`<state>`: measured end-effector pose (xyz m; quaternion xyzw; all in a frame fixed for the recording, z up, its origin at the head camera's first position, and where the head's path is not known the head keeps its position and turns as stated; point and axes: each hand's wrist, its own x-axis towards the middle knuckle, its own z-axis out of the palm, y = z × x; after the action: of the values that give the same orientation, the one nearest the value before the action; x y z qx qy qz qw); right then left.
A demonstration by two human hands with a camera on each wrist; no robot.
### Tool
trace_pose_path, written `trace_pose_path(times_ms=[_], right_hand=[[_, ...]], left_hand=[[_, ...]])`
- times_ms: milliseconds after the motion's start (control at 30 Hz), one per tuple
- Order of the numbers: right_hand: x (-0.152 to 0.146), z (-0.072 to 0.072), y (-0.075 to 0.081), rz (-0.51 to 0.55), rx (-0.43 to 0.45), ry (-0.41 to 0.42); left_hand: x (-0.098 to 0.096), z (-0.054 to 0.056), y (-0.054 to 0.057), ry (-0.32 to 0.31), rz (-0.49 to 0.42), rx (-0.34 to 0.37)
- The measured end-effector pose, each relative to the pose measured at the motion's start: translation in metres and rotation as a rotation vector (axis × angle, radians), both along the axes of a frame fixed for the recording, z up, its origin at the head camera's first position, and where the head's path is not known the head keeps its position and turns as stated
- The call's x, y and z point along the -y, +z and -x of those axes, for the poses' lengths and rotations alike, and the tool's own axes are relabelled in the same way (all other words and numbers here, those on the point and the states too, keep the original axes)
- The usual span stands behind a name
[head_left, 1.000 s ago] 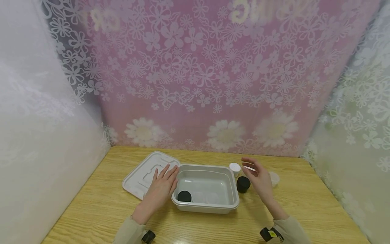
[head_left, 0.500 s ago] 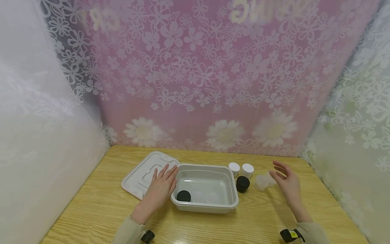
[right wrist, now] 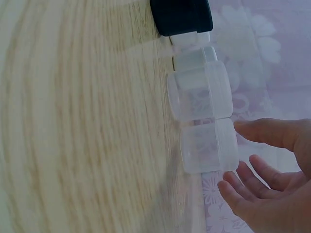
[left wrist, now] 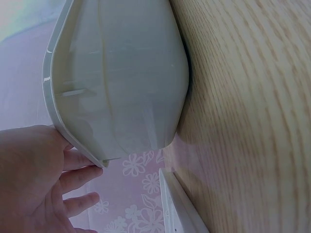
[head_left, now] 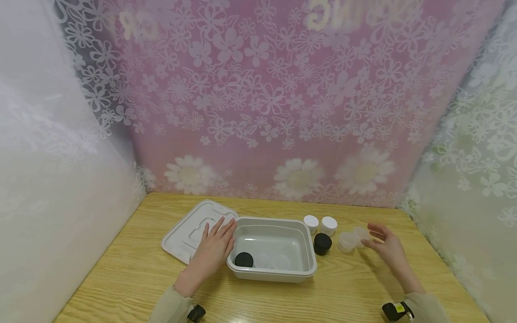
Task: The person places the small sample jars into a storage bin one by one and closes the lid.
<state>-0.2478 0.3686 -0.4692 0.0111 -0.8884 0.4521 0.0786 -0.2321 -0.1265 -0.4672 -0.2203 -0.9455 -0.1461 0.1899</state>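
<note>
A pale grey plastic box point(head_left: 274, 276) stands open on the table, with a black-lidded jar point(head_left: 244, 260) and two faint translucent round shapes inside. My left hand point(head_left: 214, 249) rests against its left rim, fingers extended; in the left wrist view the fingers point(left wrist: 80, 177) touch the rim from outside. Two translucent jars stand together on the right, the nearer one point(head_left: 346, 242) beside the farther one point(head_left: 361, 236). My right hand point(head_left: 389, 249) is at the farther jar, thumb and fingers spread about its lid point(right wrist: 227, 144). Whether the thumb touches the lid, I cannot tell.
The box's white lid point(head_left: 183, 237) lies flat left of the box, partly under my left hand's outline. Two white-capped jars point(head_left: 311, 223) and a black jar point(head_left: 322, 244) stand just right of the box. A flowered curtain point(head_left: 258, 112) hangs behind the table.
My right hand has moved right and then lowered, from beside the white-capped and black jars to the farther translucent jar. My left hand and the box have stayed put.
</note>
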Motion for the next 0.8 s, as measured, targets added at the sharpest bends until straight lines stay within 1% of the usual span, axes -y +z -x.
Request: trace_pose_path(times_ms=[133, 400, 533, 633, 800], right_hand=[[-0.004, 0.004, 0.000, -0.018, 0.081, 0.020], [-0.004, 0.009, -0.001, -0.057, 0.149, 0.015], [-0.004, 0.011, 0.002, -0.088, 0.149, -0.018], [-0.003, 0.012, 0.007, -0.110, 0.125, -0.042], [-0.001, 0.013, 0.017, -0.132, 0.094, -0.047]], left_hand=[[-0.001, 0.000, 0.001, 0.002, 0.000, 0.011], [-0.001, 0.000, 0.002, 0.000, -0.002, 0.006], [-0.001, 0.000, 0.002, -0.002, -0.005, 0.012], [0.000, 0.001, 0.001, -0.002, -0.004, 0.009], [0.000, 0.001, 0.000, -0.002, -0.003, 0.002]])
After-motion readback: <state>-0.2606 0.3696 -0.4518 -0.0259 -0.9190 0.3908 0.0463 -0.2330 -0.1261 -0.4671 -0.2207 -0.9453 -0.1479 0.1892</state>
